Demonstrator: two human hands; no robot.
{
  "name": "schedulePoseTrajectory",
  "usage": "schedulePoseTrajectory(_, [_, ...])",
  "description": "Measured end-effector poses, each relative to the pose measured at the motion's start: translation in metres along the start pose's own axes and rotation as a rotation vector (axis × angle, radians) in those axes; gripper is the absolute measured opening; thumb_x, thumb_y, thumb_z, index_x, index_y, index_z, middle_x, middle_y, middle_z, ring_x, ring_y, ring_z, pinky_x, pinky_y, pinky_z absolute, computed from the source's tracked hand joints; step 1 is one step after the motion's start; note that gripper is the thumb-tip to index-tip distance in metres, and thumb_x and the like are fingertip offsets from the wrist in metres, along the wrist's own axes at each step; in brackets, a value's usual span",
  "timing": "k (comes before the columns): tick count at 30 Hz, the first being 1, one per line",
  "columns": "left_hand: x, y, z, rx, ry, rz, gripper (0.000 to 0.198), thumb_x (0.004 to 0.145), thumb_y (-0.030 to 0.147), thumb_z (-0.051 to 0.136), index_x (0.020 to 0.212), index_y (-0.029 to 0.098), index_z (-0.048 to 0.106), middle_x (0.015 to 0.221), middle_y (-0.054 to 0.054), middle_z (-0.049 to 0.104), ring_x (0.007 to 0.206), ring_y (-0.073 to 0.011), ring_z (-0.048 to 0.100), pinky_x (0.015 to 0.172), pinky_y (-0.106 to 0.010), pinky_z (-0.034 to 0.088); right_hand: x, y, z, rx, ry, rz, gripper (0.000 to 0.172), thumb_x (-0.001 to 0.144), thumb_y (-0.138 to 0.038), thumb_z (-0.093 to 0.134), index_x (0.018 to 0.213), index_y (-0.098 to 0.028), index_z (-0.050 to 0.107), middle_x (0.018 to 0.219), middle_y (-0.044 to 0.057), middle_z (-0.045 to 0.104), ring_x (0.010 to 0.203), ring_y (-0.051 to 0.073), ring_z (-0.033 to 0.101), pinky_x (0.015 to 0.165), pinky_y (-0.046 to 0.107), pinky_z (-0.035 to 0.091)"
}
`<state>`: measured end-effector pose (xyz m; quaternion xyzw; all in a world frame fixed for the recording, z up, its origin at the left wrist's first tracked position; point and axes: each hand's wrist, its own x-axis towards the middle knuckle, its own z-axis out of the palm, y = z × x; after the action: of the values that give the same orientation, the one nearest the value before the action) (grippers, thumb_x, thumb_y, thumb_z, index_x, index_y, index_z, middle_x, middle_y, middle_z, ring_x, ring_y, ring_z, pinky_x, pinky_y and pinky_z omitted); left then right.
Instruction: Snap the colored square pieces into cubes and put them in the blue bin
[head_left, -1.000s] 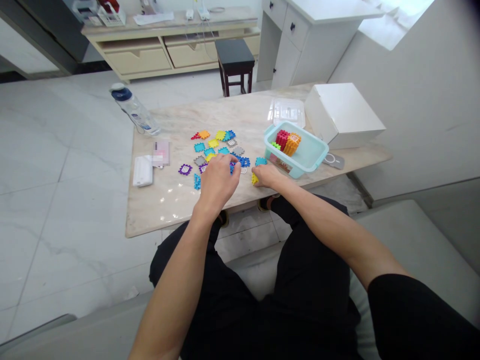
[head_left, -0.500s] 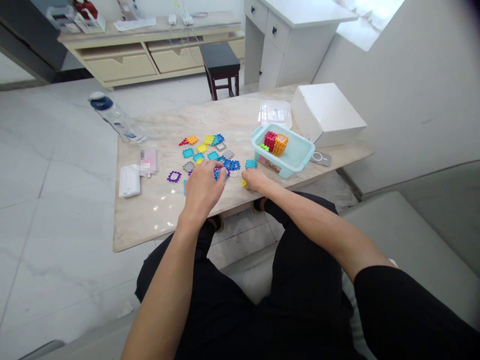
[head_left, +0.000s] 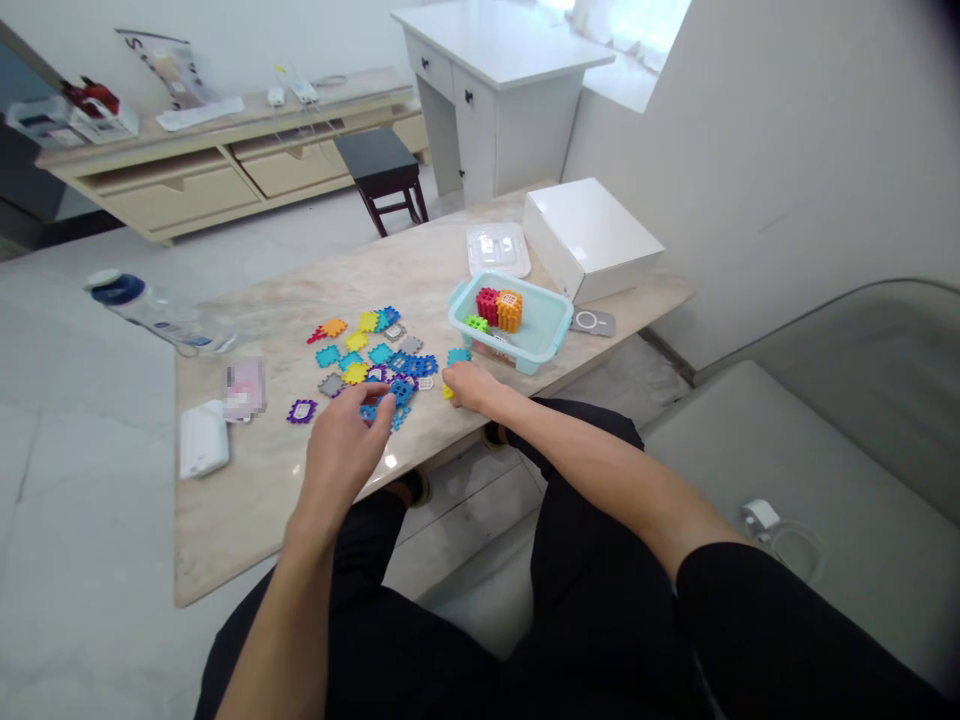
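Note:
My left hand (head_left: 346, 438) is over the near side of a spread of interlocking plastic tiles, thumb and forefinger closed at the edge of a blue tile (head_left: 402, 393). More blue shows between thumb and fingers. My right hand (head_left: 470, 386) is curled near the table's front edge, and a yellow tile (head_left: 448, 391) pokes out under its fingers. A teal tile (head_left: 459, 356) lies just beyond that hand. Around the left hand lie a purple-framed tile (head_left: 302, 411), a grey tile (head_left: 331, 385), an orange tile (head_left: 334, 327) and several teal, yellow and blue ones.
A light-blue tub (head_left: 551, 340) holds red, orange and green tile stacks. Behind it are a clear lid (head_left: 498, 250) and a white box (head_left: 592, 238); a grey phone-like object (head_left: 593, 322) lies beside it. At left are a water bottle (head_left: 161, 315) and a white packet (head_left: 203, 440).
The camera view has swung right, so everything sits further left. My left hand has drawn back towards me, uncovering more tiles, with the blue tile at its fingertips. My right hand still covers the yellow tile.

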<state>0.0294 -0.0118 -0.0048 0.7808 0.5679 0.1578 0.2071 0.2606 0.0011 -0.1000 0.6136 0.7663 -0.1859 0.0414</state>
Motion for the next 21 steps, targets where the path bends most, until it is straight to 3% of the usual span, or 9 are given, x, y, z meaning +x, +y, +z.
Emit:
schedulePoseTrajectory(3, [0.006, 0.006, 0.0, -0.037, 0.007, -0.052, 0.044, 0.1, 0.056, 0.06, 0.123, 0.024, 0.08, 0.123, -0.011, 0.086, 0.091, -0.0302, 0.08, 0.093, -0.044, 0.062, 0.003, 0.008, -0.015, 0.09, 0.105, 0.068, 0.036, 0.098, -0.028, 0.085, 0.129, -0.009, 0.079, 0.135, 0.021, 0.082, 0.124, 0.032, 0.078, 0.105, 0.032, 0.06])
schedulePoseTrajectory(6, [0.013, 0.012, 0.004, -0.073, 0.028, -0.067, 0.045, 0.1, 0.055, 0.061, 0.127, 0.023, 0.078, 0.126, -0.012, 0.086, 0.102, -0.0313, 0.081, 0.097, -0.044, 0.063, 0.009, 0.02, -0.025, 0.274, 0.227, 0.15, 0.042, 0.098, -0.043, 0.087, 0.124, -0.011, 0.082, 0.124, 0.016, 0.085, 0.112, 0.028, 0.078, 0.096, 0.029, 0.057])
schedulePoseTrajectory(11, [0.017, 0.02, 0.013, -0.145, 0.028, -0.071, 0.042, 0.1, 0.05, 0.063, 0.125, 0.021, 0.077, 0.128, -0.013, 0.085, 0.117, -0.0315, 0.081, 0.098, -0.042, 0.064, 0.021, 0.036, -0.017, 0.495, 0.313, 0.235, 0.037, 0.098, -0.045, 0.087, 0.106, -0.009, 0.085, 0.099, 0.01, 0.085, 0.088, 0.02, 0.073, 0.079, 0.026, 0.05])
schedulePoseTrajectory(15, [0.014, 0.02, 0.008, -0.162, 0.045, -0.05, 0.036, 0.102, 0.047, 0.064, 0.121, 0.02, 0.079, 0.126, -0.012, 0.086, 0.117, -0.0299, 0.081, 0.105, -0.043, 0.062, 0.028, 0.036, 0.003, 0.351, 0.236, 0.258, 0.038, 0.093, -0.04, 0.093, 0.112, -0.008, 0.085, 0.108, 0.016, 0.085, 0.099, 0.027, 0.077, 0.088, 0.031, 0.054])
schedulePoseTrajectory(21, [0.007, 0.006, -0.017, -0.136, 0.248, -0.107, 0.032, 0.104, 0.041, 0.065, 0.123, 0.021, 0.08, 0.122, -0.011, 0.087, 0.114, -0.0296, 0.081, 0.106, -0.044, 0.061, 0.036, 0.018, 0.016, 0.159, 0.148, 0.112, 0.035, 0.101, -0.035, 0.086, 0.127, -0.012, 0.08, 0.131, 0.02, 0.083, 0.121, 0.033, 0.077, 0.106, 0.037, 0.057])
